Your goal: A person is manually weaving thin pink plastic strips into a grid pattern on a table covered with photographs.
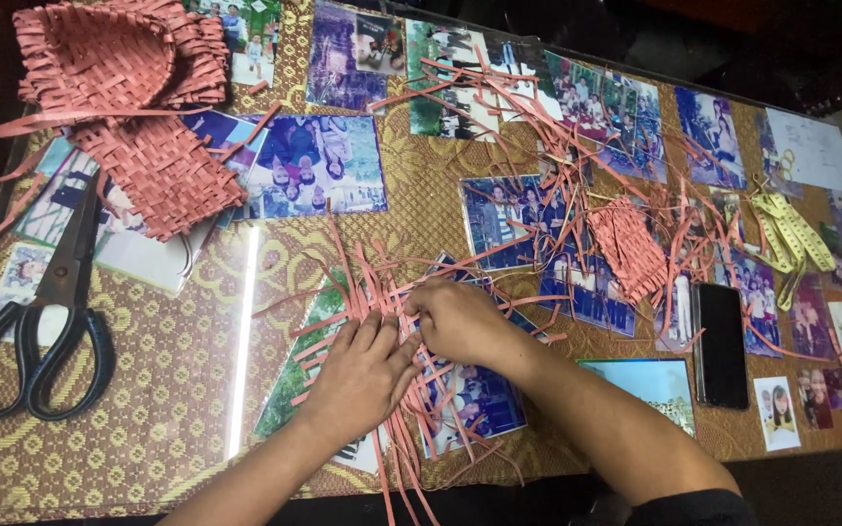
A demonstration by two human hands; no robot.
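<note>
both hands on the worktop (177, 380): left hand (363, 375) lies flat, released, pressing the pink strip weave (367, 292); right hand (460, 321) pinches strips just right.

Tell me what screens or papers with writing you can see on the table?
Phone: flat black rectangle with a dark screen, lying right of the right hand.
Paper sheet: white, far right corner, faint markings.
Measuring tape: yellow, loosely folded, near the right edge.
</note>
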